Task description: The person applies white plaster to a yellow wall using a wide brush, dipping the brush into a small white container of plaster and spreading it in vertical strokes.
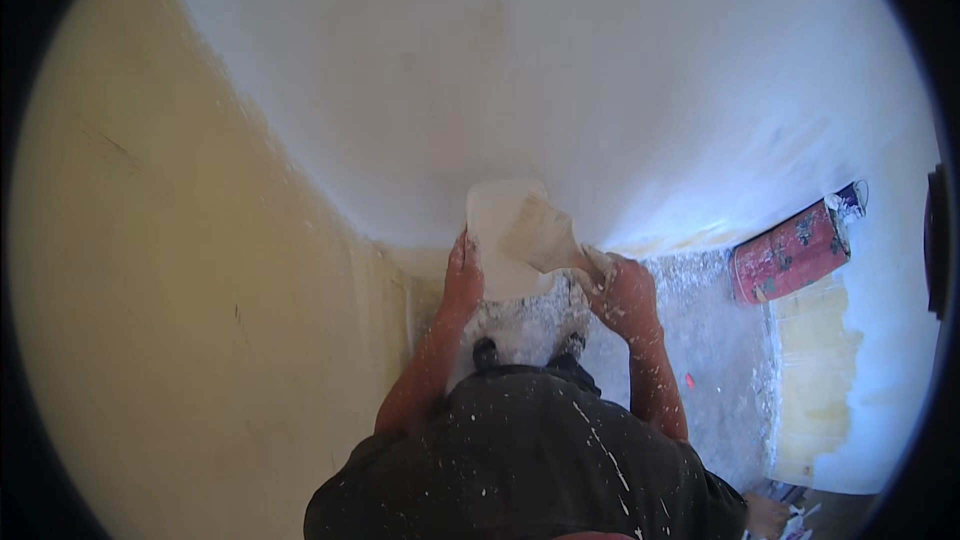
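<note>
My left hand (463,278) grips the left edge of a pale rectangular tray or board (500,265) with rounded corners, held out in front of my body. In my right hand (626,298) is a wide, flared putty knife (545,234), its handle running into my closed fingers. The beige blade lies across the right part of the pale piece, seemingly touching it. Whether any putty sits there is hard to make out. White spatters mark my right hand and forearm.
A whitish wall (480,90) rises ahead, with a yellowish wall (190,270) close on my left. A worn red drum (795,255) stands at the right by the wall. The grey floor (715,360) is spattered white and bears a small red scrap (689,380).
</note>
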A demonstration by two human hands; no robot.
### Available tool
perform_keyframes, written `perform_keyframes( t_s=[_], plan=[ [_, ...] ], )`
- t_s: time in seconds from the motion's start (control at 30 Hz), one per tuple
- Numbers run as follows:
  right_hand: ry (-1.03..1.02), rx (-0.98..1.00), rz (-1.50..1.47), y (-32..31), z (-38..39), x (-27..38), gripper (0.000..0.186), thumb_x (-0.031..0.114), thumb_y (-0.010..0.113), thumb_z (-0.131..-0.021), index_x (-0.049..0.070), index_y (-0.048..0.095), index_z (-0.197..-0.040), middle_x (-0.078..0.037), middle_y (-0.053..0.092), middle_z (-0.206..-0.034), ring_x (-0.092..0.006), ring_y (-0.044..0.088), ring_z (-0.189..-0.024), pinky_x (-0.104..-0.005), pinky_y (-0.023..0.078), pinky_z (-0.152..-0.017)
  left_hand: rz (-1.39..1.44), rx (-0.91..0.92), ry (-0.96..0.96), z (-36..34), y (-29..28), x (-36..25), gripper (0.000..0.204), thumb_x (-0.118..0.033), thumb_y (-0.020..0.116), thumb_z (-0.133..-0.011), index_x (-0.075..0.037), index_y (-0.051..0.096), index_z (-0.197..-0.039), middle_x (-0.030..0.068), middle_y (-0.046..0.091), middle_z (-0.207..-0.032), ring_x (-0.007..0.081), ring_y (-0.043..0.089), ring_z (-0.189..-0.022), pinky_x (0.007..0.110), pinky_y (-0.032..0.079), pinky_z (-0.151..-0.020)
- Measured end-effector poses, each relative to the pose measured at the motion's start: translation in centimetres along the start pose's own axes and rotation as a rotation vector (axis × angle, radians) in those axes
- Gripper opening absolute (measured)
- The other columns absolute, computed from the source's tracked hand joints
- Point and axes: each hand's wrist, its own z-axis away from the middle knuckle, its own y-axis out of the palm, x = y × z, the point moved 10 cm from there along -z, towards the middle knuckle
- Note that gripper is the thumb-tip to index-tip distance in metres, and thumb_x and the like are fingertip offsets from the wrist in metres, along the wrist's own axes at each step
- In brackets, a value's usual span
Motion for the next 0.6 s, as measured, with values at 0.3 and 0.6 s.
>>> perform_keyframes(
  t_s=[0.3, 0.6],
  plan=[
    [-0.050, 0.311, 0.366, 2.0, -2.8, -1.3, 0.033, 0.039, 0.057, -0.079, 0.014, 0.062, -0.100, -0.015, 0.060, -0.067, -0.0326, 0.060, -0.066, -0.0420, 0.048, -0.061, -0.423, 0.079, 0.066, -0.6, -1.0, 0.3, 0.041, -0.021, 0.032, -0.095, 0.004, 0.038, -0.126, 0.0171, 0.048, -0.122, 0.0224, 0.045, -0.113, 0.031, 0.034, -0.097],
    [-0.246, 0.415, 0.549, 0.4, -4.7, 0.6, 0.034, 0.039, 0.060, -0.076, 0.006, 0.061, -0.078, -0.013, 0.060, -0.071, -0.0279, 0.061, -0.068, -0.0385, 0.048, -0.063, -0.361, 0.112, 0.038, -0.3, 0.2, 0.1, 0.038, -0.018, 0.034, -0.094, 0.005, 0.040, -0.124, 0.0204, 0.048, -0.120, 0.0269, 0.046, -0.113, 0.033, 0.033, -0.096]
  ],
)
